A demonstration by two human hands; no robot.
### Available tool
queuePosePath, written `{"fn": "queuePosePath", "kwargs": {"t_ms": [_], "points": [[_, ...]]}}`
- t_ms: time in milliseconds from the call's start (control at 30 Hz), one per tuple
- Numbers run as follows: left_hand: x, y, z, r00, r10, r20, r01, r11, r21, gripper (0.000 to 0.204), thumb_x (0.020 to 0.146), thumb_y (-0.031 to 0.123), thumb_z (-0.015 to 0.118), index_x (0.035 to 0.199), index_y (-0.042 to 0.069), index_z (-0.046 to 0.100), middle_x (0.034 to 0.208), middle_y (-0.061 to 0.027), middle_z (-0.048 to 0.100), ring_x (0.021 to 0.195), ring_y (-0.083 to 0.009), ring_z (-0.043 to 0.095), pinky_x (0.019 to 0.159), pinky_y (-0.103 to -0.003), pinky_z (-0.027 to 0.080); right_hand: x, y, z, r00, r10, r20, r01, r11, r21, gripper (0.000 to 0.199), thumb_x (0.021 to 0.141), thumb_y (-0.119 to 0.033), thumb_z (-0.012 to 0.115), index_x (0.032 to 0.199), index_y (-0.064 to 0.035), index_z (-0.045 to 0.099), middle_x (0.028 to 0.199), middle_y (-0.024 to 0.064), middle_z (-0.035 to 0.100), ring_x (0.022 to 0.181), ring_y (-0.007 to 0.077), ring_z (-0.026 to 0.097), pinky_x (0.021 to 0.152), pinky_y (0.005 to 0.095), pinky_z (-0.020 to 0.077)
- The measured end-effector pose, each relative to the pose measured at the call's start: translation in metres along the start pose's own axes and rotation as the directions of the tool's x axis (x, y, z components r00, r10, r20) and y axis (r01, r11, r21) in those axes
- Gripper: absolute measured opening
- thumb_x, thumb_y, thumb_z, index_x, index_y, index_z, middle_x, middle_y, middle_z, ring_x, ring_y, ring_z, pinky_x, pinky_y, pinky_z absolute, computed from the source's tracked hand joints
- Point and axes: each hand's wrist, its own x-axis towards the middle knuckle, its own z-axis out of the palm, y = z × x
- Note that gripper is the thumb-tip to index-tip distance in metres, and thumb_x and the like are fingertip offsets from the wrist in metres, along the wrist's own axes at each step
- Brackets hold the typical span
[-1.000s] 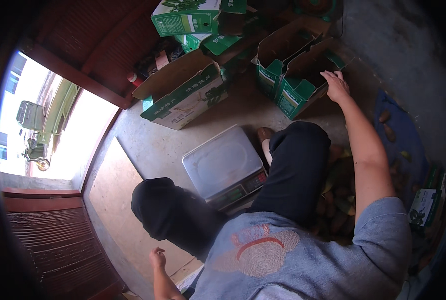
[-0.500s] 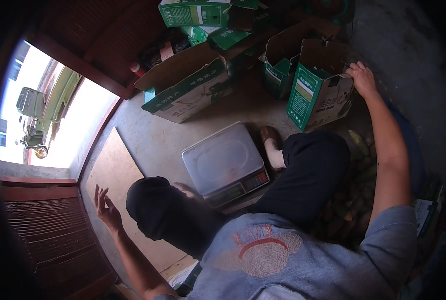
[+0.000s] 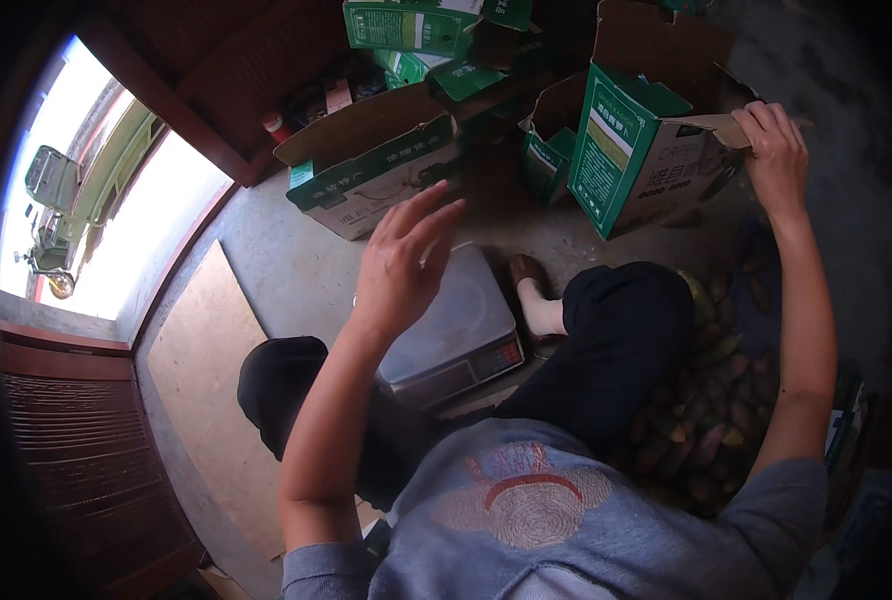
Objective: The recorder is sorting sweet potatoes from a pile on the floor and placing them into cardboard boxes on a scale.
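My right hand grips the upper edge of an open green-and-white cardboard box, which is lifted and tilted a little. Its top flaps stand open. My left hand hangs in the air above the scale, fingers stretched out and apart, with nothing in it. Below it is the flat-topped electronic scale, with a bare pan and a small keypad on its near side; my left hand and forearm hide part of it. Another open box stands beyond the scale, just past my left fingertips.
A smaller-looking open box stands behind the held one. More green boxes are piled at the back. Many radish-like vegetables lie by my right knee. A wooden board lies at left, near the doorway and a reddish shutter.
My left hand has swung from the far left over the board to above the scale. My right hand has raised the box slightly, and its tall back flap shows more.
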Motion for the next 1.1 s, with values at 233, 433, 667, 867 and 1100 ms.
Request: {"fn": "queuePosePath", "kwargs": {"t_ms": [233,433,667,867,1100], "points": [[-0.022,0.015,0.050,0.955,-0.268,0.130,0.292,0.929,-0.230,0.101,0.085,0.031,0.081,0.158,0.001,0.018,0.150,-0.0273,0.044,0.139,-0.0406,0.044,0.114,-0.044,0.040,0.046,-0.117,-0.090,0.919,-0.254,-0.301,0.334,0.908,0.252,0.033,0.070,0.005,0.066,0.101,-0.0056,0.070,0.097,0.0063,0.071,0.096,0.0294,0.068,0.085,0.0390,0.0551],[-0.129,-0.062,0.052,0.848,-0.522,0.086,0.516,0.778,-0.360,0.071,0.083,0.012,0.081,0.139,0.001,0.038,0.131,-0.0216,0.058,0.122,-0.0353,0.057,0.102,-0.041,0.048,0.051,-0.263,-0.098,0.811,-0.364,-0.458,0.571,0.666,0.480,0.008,0.075,-0.014,0.064,0.081,-0.0097,0.065,0.073,0.0027,0.060,0.071,0.0190,0.061,0.065,0.0335,0.0507],[-0.232,-0.130,0.030,0.419,-0.902,0.103,0.893,0.388,-0.229,0.094,0.082,-0.004,0.066,0.160,0.009,0.015,0.135,-0.0272,0.059,0.127,-0.0379,0.059,0.105,-0.039,0.046,0.027,-0.380,-0.068,0.828,-0.428,-0.362,0.546,0.469,0.695,0.007,0.078,-0.012,0.062,0.083,-0.0139,0.065,0.072,-0.0014,0.059,0.071,0.0164,0.060,0.061,0.0313,0.0496],[-0.282,-0.142,0.040,0.369,-0.917,0.150,0.912,0.326,-0.250,0.073,0.094,0.015,0.061,0.157,0.011,0.025,0.135,-0.0241,0.061,0.128,-0.0377,0.058,0.104,-0.040,0.045,0.002,-0.424,-0.074,0.809,-0.505,-0.302,0.521,0.375,0.767,0.006,0.079,-0.011,0.062,0.084,-0.0138,0.065,0.074,-0.0020,0.061,0.073,0.0166,0.060,0.062,0.0316,0.0498],[-0.289,-0.136,0.011,0.330,-0.901,0.283,0.685,0.022,-0.729,0.047,0.097,0.001,0.051,0.144,0.003,0.050,0.145,-0.0194,0.055,0.132,-0.0290,0.055,0.096,-0.033,0.050,-0.004,-0.445,-0.085,0.792,-0.577,-0.199,0.450,0.332,0.829,0.016,0.078,-0.007,0.063,0.094,-0.0099,0.067,0.072,0.0025,0.057,0.070,0.0189,0.059,0.061,0.0334,0.0507]]}}
